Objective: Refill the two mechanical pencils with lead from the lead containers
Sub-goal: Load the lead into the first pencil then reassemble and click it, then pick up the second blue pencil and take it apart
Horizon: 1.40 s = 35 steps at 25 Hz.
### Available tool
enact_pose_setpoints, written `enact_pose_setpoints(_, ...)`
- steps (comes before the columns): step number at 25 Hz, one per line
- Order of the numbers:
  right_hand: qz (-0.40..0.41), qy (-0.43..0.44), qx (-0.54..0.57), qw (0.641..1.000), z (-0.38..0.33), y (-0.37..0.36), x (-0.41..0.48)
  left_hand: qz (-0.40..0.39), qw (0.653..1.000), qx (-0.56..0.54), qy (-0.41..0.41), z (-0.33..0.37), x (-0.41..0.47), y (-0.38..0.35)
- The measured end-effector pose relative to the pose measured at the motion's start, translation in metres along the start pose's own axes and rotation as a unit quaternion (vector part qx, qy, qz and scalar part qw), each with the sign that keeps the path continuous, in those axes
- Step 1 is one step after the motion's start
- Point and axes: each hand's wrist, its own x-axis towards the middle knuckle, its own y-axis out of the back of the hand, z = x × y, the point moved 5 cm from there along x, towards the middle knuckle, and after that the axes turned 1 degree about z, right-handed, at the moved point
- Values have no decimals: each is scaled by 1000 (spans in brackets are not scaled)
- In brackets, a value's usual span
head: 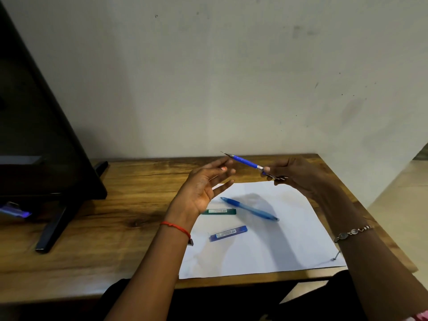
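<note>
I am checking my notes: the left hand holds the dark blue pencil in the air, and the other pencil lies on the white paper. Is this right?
Not quite. The head view shows the right hand holding the dark blue pencil; the left hand is open and empty. The other pencil does lie on the white paper.

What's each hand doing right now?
Left hand: open, empty, fingers spread.
Right hand: closed on the pencil, held above the table.

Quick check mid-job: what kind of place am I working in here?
Likely a home or office desk: a wooden desk against a plain wall, a dark monitor on its stand, and white paper as a work mat.
</note>
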Motion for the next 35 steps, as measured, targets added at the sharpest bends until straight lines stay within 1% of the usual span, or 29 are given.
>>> enact_pose_setpoints(2, 10, -25, -30, 999, 9, 1, 2, 63, 996, 53, 43, -5, 0, 11)
enact_pose_setpoints(5, 37, -71, -92, 992, 21, 3, 5, 157, 981, 105, 40, -3, 3, 30)
enact_pose_setpoints(8, 50, -93, -124, 987, 25, 2, 5, 194, 973, 119, 32, -1, 6, 38)
enact_pose_setpoints(13, 43, -80, -177, 980, 24, -8, 8, 193, 967, 161, 44, -6, 5, 33)
enact_pose_setpoints(20, 36, -67, -272, 959, 27, -15, 16, 179, 963, 190, 62, -8, 4, 31)
enact_pose_setpoints(28, 14, -46, -293, 955, 20, -20, 16, 158, 958, 226, 75, -10, 5, 27)
enact_pose_setpoints(33, 17, -32, -281, 959, 20, -21, 18, 154, 955, 239, 84, -10, 6, 26)
enact_pose_setpoints(35, 24, -14, -269, 963, 18, -20, 19, 151, 955, 243, 80, -10, 6, 25)
